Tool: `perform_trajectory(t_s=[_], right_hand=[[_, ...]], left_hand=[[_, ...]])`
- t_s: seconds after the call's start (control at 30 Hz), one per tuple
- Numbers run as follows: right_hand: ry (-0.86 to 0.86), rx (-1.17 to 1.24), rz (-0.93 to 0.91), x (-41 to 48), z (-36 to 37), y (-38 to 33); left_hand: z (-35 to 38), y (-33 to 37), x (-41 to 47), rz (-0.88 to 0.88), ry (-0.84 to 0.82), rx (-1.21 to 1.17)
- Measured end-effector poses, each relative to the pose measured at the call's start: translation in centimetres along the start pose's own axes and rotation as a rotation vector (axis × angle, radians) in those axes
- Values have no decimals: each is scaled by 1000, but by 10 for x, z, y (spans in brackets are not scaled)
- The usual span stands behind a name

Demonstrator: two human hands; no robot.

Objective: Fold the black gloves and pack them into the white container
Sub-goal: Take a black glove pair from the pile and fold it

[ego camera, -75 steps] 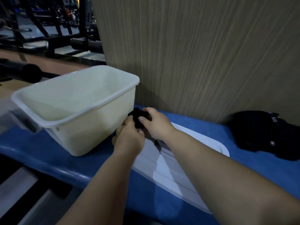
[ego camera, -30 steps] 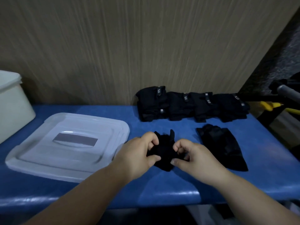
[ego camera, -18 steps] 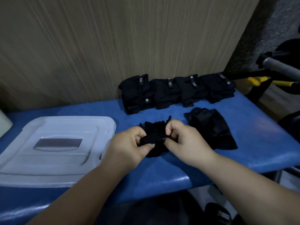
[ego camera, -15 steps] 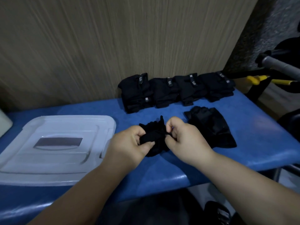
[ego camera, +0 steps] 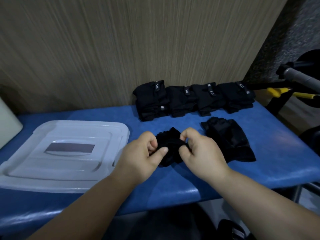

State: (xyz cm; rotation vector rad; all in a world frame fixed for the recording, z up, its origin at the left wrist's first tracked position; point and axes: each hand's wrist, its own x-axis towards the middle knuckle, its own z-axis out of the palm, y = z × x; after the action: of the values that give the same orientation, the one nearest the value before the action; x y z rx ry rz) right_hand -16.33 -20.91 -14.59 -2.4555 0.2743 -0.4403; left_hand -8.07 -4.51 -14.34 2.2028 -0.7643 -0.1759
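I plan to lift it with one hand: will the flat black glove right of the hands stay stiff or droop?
Probably droops: the flat glove lies limp on the blue bench, and a similar glove crumples between the left hand and right hand. Likely light: thin fabric.

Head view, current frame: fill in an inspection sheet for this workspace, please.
Surface: blue padded bench.
Job's things: black glove bunched mid-bench; loose glove flat to its right; folded gloves in a row by the wall; white container, only an edge at far left; clear lid flat on the bench.
Clutter: nothing seen.
Hands: left hand and right hand both pinch the black glove.
Cables: nothing seen.
Surroundings: wood-grain wall behind; grey bar and yellow handles at right.
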Motion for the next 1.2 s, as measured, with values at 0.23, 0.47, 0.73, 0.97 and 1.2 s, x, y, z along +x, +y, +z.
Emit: perform_trajectory(t_s=[0.23,0.47,0.73,0.97,1.2], right_hand=[[37,354,141,6,-2,4],[-17,386,102,6,-3,4],[-101,344,5,2,-2,3],[-43,399,13,1,0,0],[53,330,54,3,0,2]], left_hand=[[-2,-12,-1,109,-251,-88],[-4,-6,4,-25,-103,-210],[-2,-3,8,-96,92,-245],[-1,2,3,-66,119,-218],[-4,8,0,-43,5,-257]])
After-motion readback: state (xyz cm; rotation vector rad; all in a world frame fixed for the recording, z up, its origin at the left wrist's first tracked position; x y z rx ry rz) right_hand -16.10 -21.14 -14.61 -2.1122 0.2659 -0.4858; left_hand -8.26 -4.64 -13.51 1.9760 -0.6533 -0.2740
